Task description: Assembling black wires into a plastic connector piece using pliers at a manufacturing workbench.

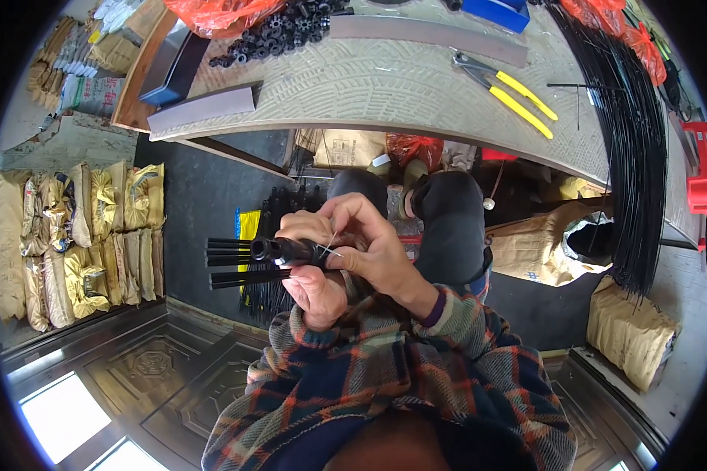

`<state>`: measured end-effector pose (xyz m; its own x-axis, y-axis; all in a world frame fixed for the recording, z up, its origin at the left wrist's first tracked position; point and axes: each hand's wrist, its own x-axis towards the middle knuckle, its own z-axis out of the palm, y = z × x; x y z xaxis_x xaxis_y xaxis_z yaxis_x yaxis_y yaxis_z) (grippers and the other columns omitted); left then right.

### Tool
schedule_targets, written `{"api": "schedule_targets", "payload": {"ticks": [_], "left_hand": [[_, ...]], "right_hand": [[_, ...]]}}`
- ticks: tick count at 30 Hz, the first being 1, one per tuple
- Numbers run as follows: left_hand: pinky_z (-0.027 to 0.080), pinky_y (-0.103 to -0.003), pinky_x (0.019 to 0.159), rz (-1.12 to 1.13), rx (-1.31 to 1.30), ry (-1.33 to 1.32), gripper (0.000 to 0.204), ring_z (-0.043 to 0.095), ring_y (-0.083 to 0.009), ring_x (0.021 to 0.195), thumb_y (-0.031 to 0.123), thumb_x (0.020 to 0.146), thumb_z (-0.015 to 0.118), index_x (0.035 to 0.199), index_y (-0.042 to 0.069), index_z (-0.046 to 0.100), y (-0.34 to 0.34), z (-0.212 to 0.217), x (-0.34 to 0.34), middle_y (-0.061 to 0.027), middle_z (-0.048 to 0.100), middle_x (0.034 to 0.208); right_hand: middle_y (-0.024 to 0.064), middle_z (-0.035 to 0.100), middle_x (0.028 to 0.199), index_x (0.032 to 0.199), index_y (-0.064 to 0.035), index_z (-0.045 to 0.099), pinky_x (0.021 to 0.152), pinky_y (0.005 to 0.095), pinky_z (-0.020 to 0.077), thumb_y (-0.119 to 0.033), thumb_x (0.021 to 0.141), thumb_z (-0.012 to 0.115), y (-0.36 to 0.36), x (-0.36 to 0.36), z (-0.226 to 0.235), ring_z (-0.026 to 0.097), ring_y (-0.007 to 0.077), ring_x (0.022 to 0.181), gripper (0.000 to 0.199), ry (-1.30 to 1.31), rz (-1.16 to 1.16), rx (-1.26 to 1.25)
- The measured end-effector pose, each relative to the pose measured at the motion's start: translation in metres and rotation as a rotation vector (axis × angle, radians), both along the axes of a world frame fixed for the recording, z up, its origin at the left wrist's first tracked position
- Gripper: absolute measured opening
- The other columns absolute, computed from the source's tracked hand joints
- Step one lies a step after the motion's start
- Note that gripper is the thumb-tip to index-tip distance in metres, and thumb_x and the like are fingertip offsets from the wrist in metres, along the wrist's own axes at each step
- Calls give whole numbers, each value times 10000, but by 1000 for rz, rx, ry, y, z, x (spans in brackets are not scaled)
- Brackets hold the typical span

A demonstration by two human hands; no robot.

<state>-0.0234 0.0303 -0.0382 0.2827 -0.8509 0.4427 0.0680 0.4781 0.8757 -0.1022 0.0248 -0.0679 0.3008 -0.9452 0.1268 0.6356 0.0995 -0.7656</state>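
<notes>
In front of my chest my left hand (314, 297) is closed around a bundle of thin black rods (243, 277), whose ends stick out to the left. Black ring-ended plastic fittings (279, 250) lie across the bundle at the fingers. From the right, my right hand (377, 255) pinches a thin pale wire or tie (331, 242) between thumb and fingers, against the fittings. My fingers hide how the wire runs round the bundle.
A worktable (385, 86) stands ahead, with yellow-handled pliers (518, 98), a grey metal strip (428, 35) and a heap of black fittings (287, 31). Long black rods (632, 149) hang over its right side. Wrapped packages (86, 235) are stacked at left; an open paper sack (550, 243) lies at right.
</notes>
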Motion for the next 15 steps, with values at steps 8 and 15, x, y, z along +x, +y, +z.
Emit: {"api": "schedule_targets", "payload": {"ticks": [8,15], "left_hand": [[347,-282,623,-184,-87,73,613,402,-159,676,632,727,573,836,46,428,-12,-4,1,-48,414,764],[359,-303,708,-275,75,-409,250,412,-172,781,35,742,576,943,27,428,-5,4,-1,-81,417,858]], "right_hand": [[38,408,1016,921,-97,407,870,269,372,-142,677,767,-21,-18,-2,445,130,974,437,-58,190,115],[66,414,1104,924,-111,403,917,277,333,-252,702,749,-21,-25,-15,429,114,988,434,-319,211,126]]}}
